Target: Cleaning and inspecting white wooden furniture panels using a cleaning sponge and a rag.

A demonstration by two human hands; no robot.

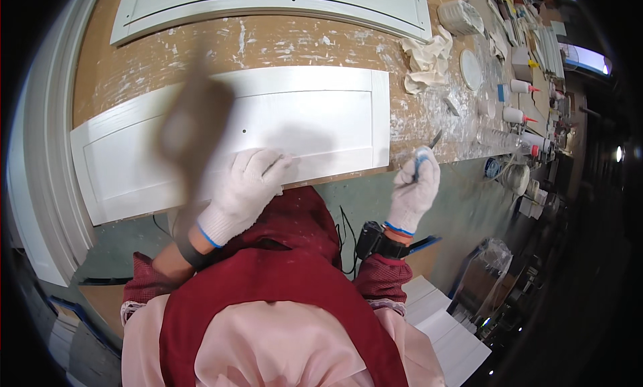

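Observation:
A long white framed door panel (268,112) with a small dark hole lies across the worktable. My left hand (242,189), in a white knitted glove, is at the panel's near edge with its fingers curled over and pressed together. Whatever lies beneath that palm is hidden. To the right, just off the table's front edge, my gloved right hand (412,196) is closed round a small knife-like tool (436,139). Its dark, narrow blade points up and right, and part of its blue handle shows between my fingers.
Another white panel (268,0) lies farther back. At right are crumpled paper (429,58), a plastic tub (461,17), a round lid (471,70) and red-tipped glue bottles (516,115). A blurred brown object (197,119) hangs close before the view.

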